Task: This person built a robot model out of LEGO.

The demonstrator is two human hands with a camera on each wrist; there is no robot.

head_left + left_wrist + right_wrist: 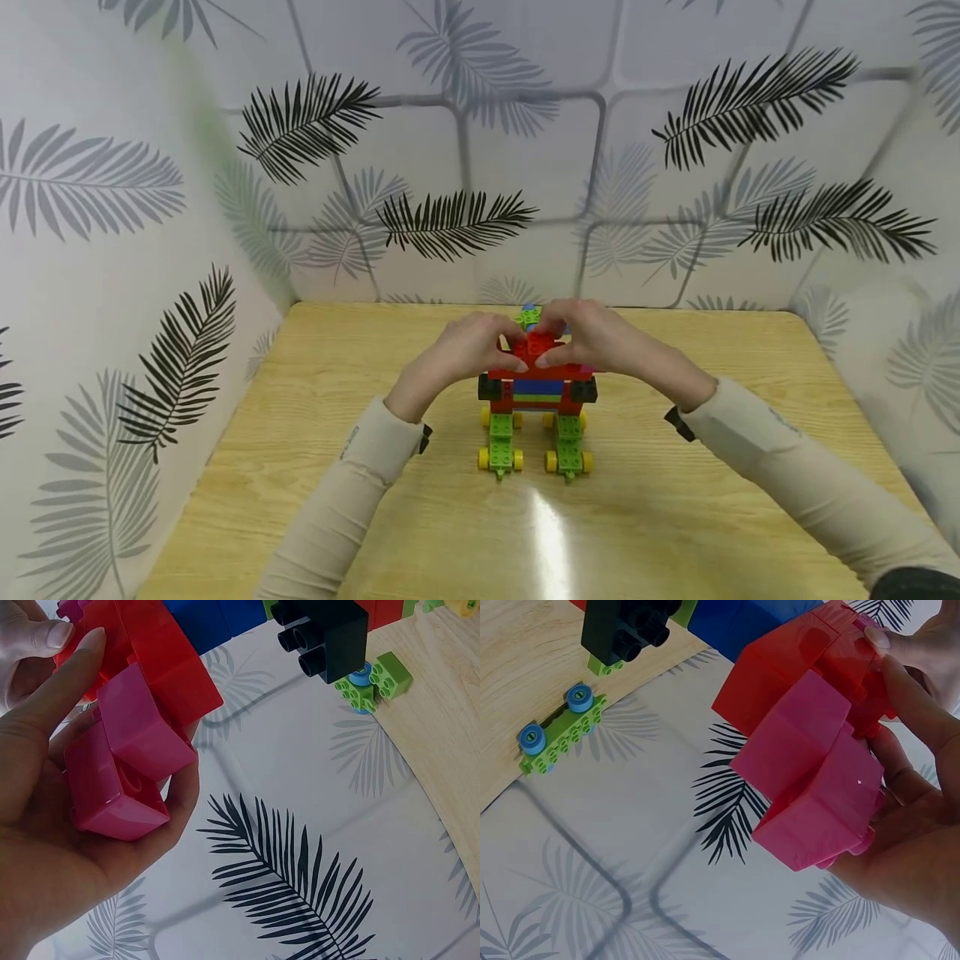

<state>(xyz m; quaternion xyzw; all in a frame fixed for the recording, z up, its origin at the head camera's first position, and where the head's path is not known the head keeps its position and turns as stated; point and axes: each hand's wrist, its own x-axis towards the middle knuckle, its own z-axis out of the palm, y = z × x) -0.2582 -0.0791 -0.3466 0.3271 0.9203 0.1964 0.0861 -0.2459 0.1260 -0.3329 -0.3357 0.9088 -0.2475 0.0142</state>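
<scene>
A figure built of toy building bricks stands on the table, with red bricks (538,343) across its top and a blue brick (538,387) below. Black bricks (490,388) stick out at both sides. My left hand (467,343) and right hand (600,337) meet at the top, each gripping the red bricks between thumb and fingers. Pink bricks (142,724) join the red ones and lie against the left fingers. Other pink bricks (821,802) sit along the right fingers. Underneath, green wheeled bases (500,442) with yellow wheels carry the figure.
Behind the figure, a green wheeled base (566,735) with blue wheels rests near the far edge of the wooden table (360,358). Walls with a leaf pattern (457,221) rise at the back and sides.
</scene>
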